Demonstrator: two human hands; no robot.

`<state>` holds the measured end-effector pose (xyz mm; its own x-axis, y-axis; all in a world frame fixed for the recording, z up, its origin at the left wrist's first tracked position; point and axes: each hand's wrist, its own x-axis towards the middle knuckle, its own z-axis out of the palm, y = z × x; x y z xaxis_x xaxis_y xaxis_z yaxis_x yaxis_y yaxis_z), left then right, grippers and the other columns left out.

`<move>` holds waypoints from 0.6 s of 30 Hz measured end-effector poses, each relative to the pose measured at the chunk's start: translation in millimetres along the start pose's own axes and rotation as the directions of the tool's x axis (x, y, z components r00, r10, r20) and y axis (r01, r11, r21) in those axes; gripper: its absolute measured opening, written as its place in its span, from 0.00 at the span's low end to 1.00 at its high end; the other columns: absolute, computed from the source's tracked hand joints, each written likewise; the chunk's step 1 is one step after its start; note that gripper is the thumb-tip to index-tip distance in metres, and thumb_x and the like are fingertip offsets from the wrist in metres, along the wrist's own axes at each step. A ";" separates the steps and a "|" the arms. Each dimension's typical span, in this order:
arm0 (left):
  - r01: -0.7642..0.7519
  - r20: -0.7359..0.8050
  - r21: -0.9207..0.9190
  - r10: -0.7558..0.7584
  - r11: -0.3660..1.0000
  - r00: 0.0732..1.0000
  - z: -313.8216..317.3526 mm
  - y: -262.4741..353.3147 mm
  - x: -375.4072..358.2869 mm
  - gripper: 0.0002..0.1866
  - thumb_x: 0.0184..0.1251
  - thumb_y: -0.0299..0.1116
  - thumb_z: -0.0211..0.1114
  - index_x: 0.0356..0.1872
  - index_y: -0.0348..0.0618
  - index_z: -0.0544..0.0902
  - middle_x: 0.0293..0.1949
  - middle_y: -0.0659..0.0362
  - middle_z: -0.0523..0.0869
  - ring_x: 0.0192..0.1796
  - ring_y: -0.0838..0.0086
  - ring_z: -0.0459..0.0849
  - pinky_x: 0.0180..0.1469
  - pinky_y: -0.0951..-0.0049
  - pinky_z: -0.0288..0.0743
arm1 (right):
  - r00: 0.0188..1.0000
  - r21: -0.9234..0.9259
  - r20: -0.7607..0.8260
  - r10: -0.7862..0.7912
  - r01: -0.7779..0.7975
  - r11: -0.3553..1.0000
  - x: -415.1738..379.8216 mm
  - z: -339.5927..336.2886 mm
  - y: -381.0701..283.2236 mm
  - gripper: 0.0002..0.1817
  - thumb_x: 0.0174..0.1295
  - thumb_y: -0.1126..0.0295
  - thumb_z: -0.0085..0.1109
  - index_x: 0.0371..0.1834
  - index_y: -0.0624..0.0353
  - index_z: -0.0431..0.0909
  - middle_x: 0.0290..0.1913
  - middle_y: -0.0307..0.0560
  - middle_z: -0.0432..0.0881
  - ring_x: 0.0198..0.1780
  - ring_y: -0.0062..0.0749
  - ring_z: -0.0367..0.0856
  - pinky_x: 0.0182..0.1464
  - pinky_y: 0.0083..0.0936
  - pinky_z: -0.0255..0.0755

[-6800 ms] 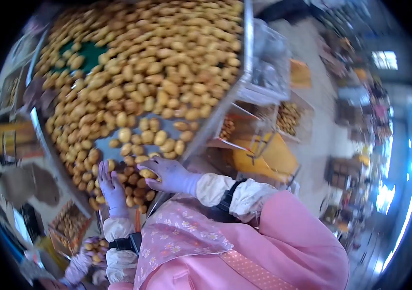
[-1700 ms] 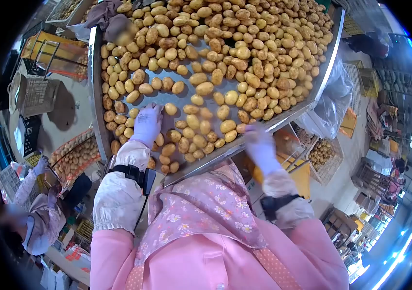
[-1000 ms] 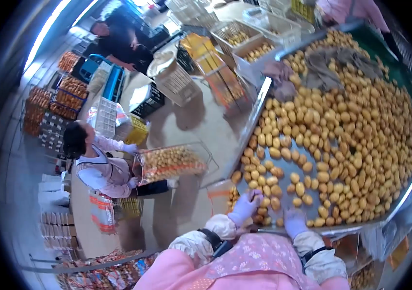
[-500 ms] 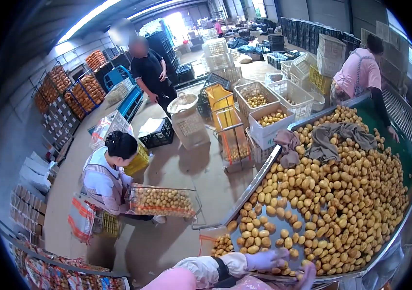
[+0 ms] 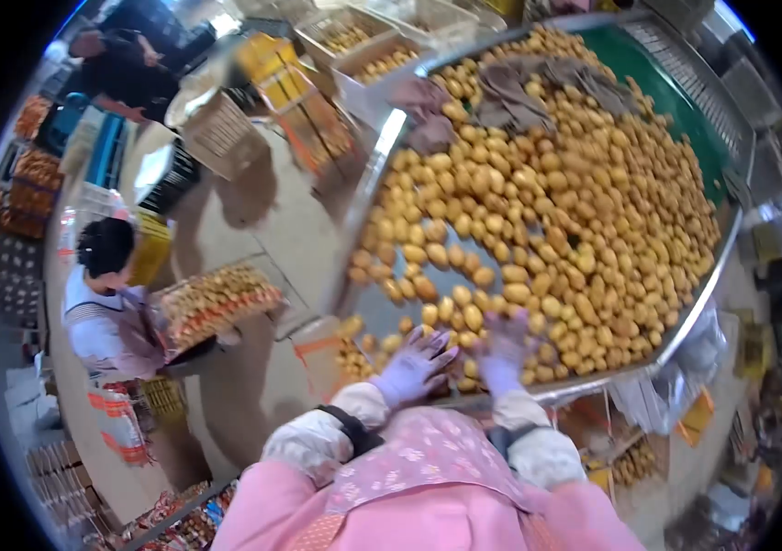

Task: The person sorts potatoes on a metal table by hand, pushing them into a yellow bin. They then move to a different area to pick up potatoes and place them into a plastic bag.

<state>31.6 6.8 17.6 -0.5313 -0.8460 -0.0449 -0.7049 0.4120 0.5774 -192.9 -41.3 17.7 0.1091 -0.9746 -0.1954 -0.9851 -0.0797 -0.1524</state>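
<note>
A large heap of yellow-brown potatoes (image 5: pixel 593 202) covers a metal-edged table (image 5: pixel 371 174). My left hand (image 5: pixel 412 365), in a pale purple glove, is spread over the near left edge of the heap, its fingers apart and holding nothing. Close to its right, my right hand (image 5: pixel 505 353) lies gloved on the potatoes at the near rim, fingers extended and slightly blurred. Between and ahead of the hands are loose potatoes. A mesh bag of potatoes (image 5: pixel 351 354) hangs at the table's left corner, beside my left hand.
At the left, a co-worker (image 5: pixel 106 312) holds a framed mesh bag of potatoes (image 5: pixel 217 303). Another person in dark clothes (image 5: pixel 129 73) stands farther back. Grey cloths (image 5: pixel 510 96) lie on the heap. Crates of potatoes (image 5: pixel 382 62) stand behind the table; plastic bags (image 5: pixel 653 395) hang at its right.
The view has tilted down and turned right. Both hands now show fully, spread at the heap's near edge. The co-worker's bag has tipped. The person in pink behind the table is out of view.
</note>
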 end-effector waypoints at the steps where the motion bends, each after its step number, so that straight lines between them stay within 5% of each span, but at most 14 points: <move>1: -0.059 0.044 0.055 0.057 0.997 0.997 -6.2 -5.5 -0.4 0.31 0.66 0.46 0.66 0.71 0.57 0.77 0.74 0.48 0.73 0.77 0.46 0.66 0.80 0.39 0.50 | 0.985 -0.012 -0.075 -0.154 0.154 0.988 2.6 40.9 4.2 0.34 0.65 0.46 0.60 0.74 0.40 0.68 0.79 0.57 0.62 0.84 0.61 0.48 0.72 0.85 0.36; 2: -0.122 0.091 0.115 0.112 0.986 0.990 -13.4 -13.1 -3.9 0.29 0.65 0.44 0.67 0.69 0.59 0.80 0.73 0.51 0.74 0.77 0.48 0.67 0.80 0.40 0.52 | 0.923 -0.008 0.186 -0.337 0.344 0.939 -3.0 12.6 -3.0 0.35 0.68 0.44 0.56 0.78 0.38 0.66 0.83 0.53 0.58 0.85 0.57 0.46 0.75 0.80 0.35; 4: -0.031 0.015 0.100 0.030 0.994 0.999 -36.4 -27.0 -20.2 0.24 0.63 0.42 0.68 0.63 0.59 0.84 0.71 0.53 0.76 0.74 0.48 0.71 0.79 0.42 0.56 | 0.656 0.016 0.081 -0.750 0.752 0.659 1.7 21.5 46.8 0.38 0.69 0.41 0.54 0.81 0.38 0.63 0.84 0.54 0.55 0.85 0.57 0.47 0.78 0.75 0.35; 6: 0.011 0.008 0.106 -0.012 0.994 1.000 -41.0 -54.3 -37.6 0.26 0.61 0.39 0.69 0.63 0.58 0.84 0.70 0.52 0.77 0.72 0.47 0.71 0.76 0.42 0.60 | 0.795 -0.057 0.315 -0.519 0.562 0.825 46.6 -18.6 74.7 0.39 0.69 0.38 0.54 0.81 0.39 0.63 0.84 0.57 0.55 0.85 0.55 0.49 0.80 0.69 0.39; 8: 0.152 -0.010 0.088 -0.152 0.985 0.988 -48.6 -73.7 -38.2 0.26 0.61 0.37 0.69 0.63 0.56 0.84 0.69 0.49 0.77 0.71 0.45 0.72 0.73 0.41 0.64 | 0.957 -0.192 -0.092 -0.276 0.255 0.948 124.7 -5.9 108.7 0.40 0.69 0.36 0.54 0.81 0.40 0.64 0.84 0.58 0.54 0.84 0.57 0.52 0.80 0.67 0.41; 10: 0.222 -0.193 0.075 -0.204 0.972 0.960 -66.8 -89.9 -8.5 0.22 0.65 0.38 0.68 0.62 0.51 0.84 0.68 0.48 0.79 0.70 0.46 0.74 0.72 0.44 0.64 | 0.925 0.108 -0.379 -0.008 0.053 0.993 206.1 -18.0 96.5 0.40 0.68 0.37 0.55 0.79 0.43 0.66 0.83 0.58 0.56 0.83 0.59 0.54 0.80 0.66 0.42; 12: 0.296 -0.326 0.043 -0.267 0.954 0.907 -98.3 -100.0 53.4 0.24 0.65 0.36 0.68 0.63 0.47 0.83 0.67 0.47 0.81 0.69 0.44 0.75 0.72 0.46 0.65 | 0.944 0.120 -0.275 0.181 -0.154 0.981 249.1 -50.8 34.4 0.39 0.67 0.39 0.59 0.78 0.44 0.67 0.82 0.57 0.58 0.81 0.62 0.56 0.79 0.67 0.42; 14: 0.333 -0.465 -0.012 -0.300 0.943 0.833 -104.4 -129.6 114.8 0.24 0.68 0.37 0.66 0.65 0.47 0.81 0.67 0.45 0.80 0.67 0.42 0.76 0.71 0.47 0.67 | 0.996 -0.108 -0.071 -0.052 0.044 0.993 243.5 -63.9 -13.8 0.40 0.65 0.39 0.61 0.79 0.41 0.66 0.81 0.57 0.59 0.78 0.61 0.60 0.79 0.63 0.47; 16: 0.327 -0.474 0.007 -0.285 0.945 0.833 -109.1 -158.4 167.3 0.27 0.70 0.40 0.64 0.70 0.48 0.78 0.69 0.42 0.77 0.69 0.39 0.73 0.73 0.43 0.63 | 0.959 0.088 -0.047 -0.279 0.282 0.955 209.9 -41.5 -19.6 0.37 0.64 0.40 0.63 0.76 0.33 0.69 0.81 0.52 0.61 0.79 0.58 0.59 0.80 0.62 0.46; 18: 0.460 -0.412 0.229 -0.343 0.858 0.844 -80.9 -164.4 187.3 0.32 0.72 0.45 0.62 0.75 0.49 0.72 0.72 0.37 0.72 0.74 0.36 0.66 0.76 0.39 0.56 | 0.847 -0.036 0.010 -0.531 0.531 0.846 159.0 -46.9 1.1 0.34 0.63 0.42 0.65 0.73 0.32 0.72 0.79 0.50 0.64 0.80 0.56 0.58 0.80 0.60 0.47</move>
<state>86.0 -246.8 -19.8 -0.0131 -0.9949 0.1000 -0.9569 0.0415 0.2875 -182.8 -206.2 31.8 0.6171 -0.7813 -0.0942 -0.7807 -0.5928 -0.1978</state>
